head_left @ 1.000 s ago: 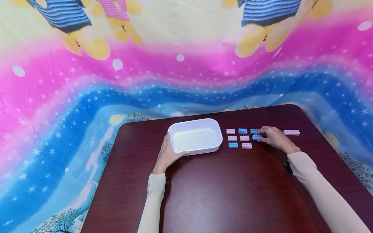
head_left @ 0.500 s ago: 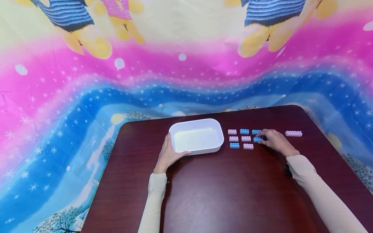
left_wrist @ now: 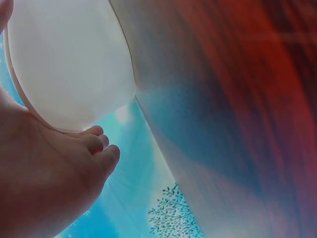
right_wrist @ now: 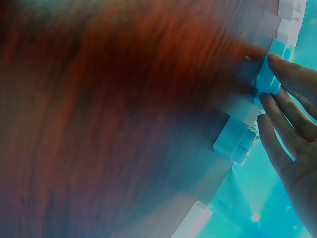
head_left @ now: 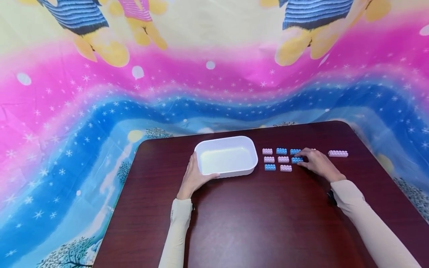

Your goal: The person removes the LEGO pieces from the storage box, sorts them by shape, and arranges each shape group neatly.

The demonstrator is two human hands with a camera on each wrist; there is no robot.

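My left hand (head_left: pixel 193 178) grips the near left corner of a white plastic box (head_left: pixel 231 172), its thumb along the front rim. In the left wrist view, fingers (left_wrist: pixel 106 157) lie against the box wall (left_wrist: pixel 74 59). To the right, my right hand (head_left: pixel 316 162) pinches a blue toy building brick (head_left: pixel 296 160) between thumb and fingertips. The right wrist view shows that blue brick (right_wrist: pixel 267 72) at the fingertips, with another blue brick (right_wrist: pixel 232 140) below the hand. A further blue brick (head_left: pixel 295 152) lies just behind the pinched one, partly covered by fingers.
Between box and right hand sit pink bricks (head_left: pixel 283 159) and blue bricks (head_left: pixel 270 167) in loose rows. A longer pink brick (head_left: pixel 338 153) lies farther right, past the hand. The dark wooden table (head_left: pixel 248 219) backs onto a printed cloth (head_left: pixel 201 89).
The head view has shifted slightly. My right hand stays at the blue brick, which now sits a little more squarely in its row. The left hand keeps its grip on the box.
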